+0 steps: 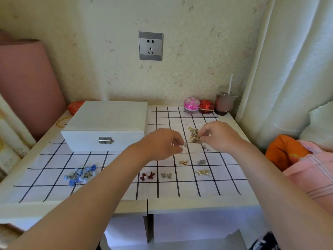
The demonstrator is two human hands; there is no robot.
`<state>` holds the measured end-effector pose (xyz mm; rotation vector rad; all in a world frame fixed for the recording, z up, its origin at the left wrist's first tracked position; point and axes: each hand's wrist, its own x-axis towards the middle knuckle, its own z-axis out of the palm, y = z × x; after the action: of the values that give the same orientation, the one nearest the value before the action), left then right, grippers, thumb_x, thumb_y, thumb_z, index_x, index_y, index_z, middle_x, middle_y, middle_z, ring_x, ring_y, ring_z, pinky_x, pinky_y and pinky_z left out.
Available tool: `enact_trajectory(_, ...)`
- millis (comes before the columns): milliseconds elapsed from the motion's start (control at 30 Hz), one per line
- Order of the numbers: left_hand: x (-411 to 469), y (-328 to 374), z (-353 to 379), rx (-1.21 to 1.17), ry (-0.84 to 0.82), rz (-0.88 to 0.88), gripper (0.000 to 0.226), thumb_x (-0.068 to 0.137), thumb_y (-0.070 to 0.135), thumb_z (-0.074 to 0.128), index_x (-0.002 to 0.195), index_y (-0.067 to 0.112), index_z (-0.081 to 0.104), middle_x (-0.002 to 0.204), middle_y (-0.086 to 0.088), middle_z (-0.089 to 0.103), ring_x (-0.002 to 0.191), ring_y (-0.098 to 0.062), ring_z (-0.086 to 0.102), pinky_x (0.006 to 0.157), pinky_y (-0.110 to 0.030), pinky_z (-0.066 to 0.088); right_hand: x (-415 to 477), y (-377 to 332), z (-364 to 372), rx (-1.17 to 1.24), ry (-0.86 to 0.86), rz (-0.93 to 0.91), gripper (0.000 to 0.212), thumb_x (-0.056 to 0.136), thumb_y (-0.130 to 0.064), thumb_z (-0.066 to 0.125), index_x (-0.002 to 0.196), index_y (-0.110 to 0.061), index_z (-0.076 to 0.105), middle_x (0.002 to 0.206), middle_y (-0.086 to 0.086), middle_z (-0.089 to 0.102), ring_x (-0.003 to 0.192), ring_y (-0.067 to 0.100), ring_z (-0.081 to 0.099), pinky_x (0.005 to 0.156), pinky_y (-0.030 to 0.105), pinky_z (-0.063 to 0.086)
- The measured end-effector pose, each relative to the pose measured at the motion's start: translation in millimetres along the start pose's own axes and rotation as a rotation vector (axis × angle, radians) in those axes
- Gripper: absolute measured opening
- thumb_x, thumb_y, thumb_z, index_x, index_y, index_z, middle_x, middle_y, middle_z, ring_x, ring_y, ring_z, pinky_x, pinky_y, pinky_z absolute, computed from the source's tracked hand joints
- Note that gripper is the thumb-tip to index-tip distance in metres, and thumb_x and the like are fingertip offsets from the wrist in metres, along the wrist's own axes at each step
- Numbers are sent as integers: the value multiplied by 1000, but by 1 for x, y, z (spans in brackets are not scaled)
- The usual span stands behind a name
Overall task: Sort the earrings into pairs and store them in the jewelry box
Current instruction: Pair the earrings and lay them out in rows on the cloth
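Observation:
A white jewelry box (106,123) sits with its lid down and a metal clasp in front, at the back left of the checked cloth. A pile of mixed gold earrings (193,135) lies to its right. My right hand (219,136) pinches at the pile's near edge. My left hand (162,144) pinches a small silver earring (185,144) just left of the pile. Nearer to me lie sorted pairs: blue bow earrings (81,175), dark red ones (147,176), silver ones (166,175), small gold ones (183,162), grey ones (201,162) and pale gold ones (202,173).
A pink round case (191,104), a red box (206,106) and a lidded cup with a straw (225,101) stand at the back right by the wall. A red pouch (74,107) lies behind the jewelry box. A curtain (288,69) hangs at the right.

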<state>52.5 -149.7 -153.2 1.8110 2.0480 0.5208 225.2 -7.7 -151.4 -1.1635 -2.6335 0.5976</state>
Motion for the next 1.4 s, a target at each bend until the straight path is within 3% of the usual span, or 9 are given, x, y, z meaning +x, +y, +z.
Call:
enact_trajectory(200,50,2,20,151,89,8,25,92,36,62,117,30,67,120,10,64,113,-12,54,94,-34,48,19,15,12,-11,-49,49,11,86,-25,74,92,-35,75,102,-12,68,100,15,64,91,40,54)
enact_trajectory(467,73,8,36,166,44,-13,35,92,34,62,127,26,62,122,4,62,113,-17,55,96,-38,48,28,22,21,-7,-26,62,22,90,-26,70,73,-39,66,88,-10,71,85,15,66,84,42,57)
enact_trajectory(633,72,13,26,-118,173,-24,29,86,38,72,113,31,65,102,16,68,87,-3,62,79,-26,50,31,15,13,207,38,-10,11,92,-28,68,84,-31,74,87,-9,72,85,11,66,81,36,53)
enact_trajectory(733,72,17,20,-227,229,-61,20,81,36,76,99,31,68,85,17,70,73,6,60,67,-17,46,28,8,12,408,63,-13,10,94,-23,66,90,-23,75,59,-18,65,58,-7,58,62,22,42)
enact_trajectory(833,72,15,16,-286,257,-105,17,79,28,80,94,27,71,83,12,72,67,7,59,53,-3,38,26,8,14,543,49,28,10,95,-19,66,98,-17,75,46,-23,57,45,-11,52,59,18,37)
enact_trajectory(900,70,10,14,-268,244,-127,18,79,22,80,95,24,73,85,10,72,73,3,62,56,-3,40,27,9,16,489,46,17,6,93,-23,68,95,-22,74,56,-21,63,55,-8,57,63,19,39)
enact_trajectory(1033,68,4,12,-232,177,-180,9,80,19,79,82,25,74,76,11,69,71,-5,62,66,-19,47,30,19,23,144,-1,11,4,87,-32,74,89,-33,72,92,-16,69,90,5,63,80,31,51)
enact_trajectory(1167,65,1,12,-191,149,-165,7,81,24,79,78,29,74,85,10,72,80,-5,64,75,-22,49,28,20,25,75,-30,37,4,83,-35,77,85,-35,74,89,-17,68,83,7,65,73,30,52)
enact_trajectory(1400,51,4,9,-165,92,-97,2,84,24,75,85,25,75,86,9,71,74,-1,58,65,-14,40,28,18,23,-17,-32,14,12,92,-28,67,84,-37,68,97,-15,67,86,12,63,73,31,50)
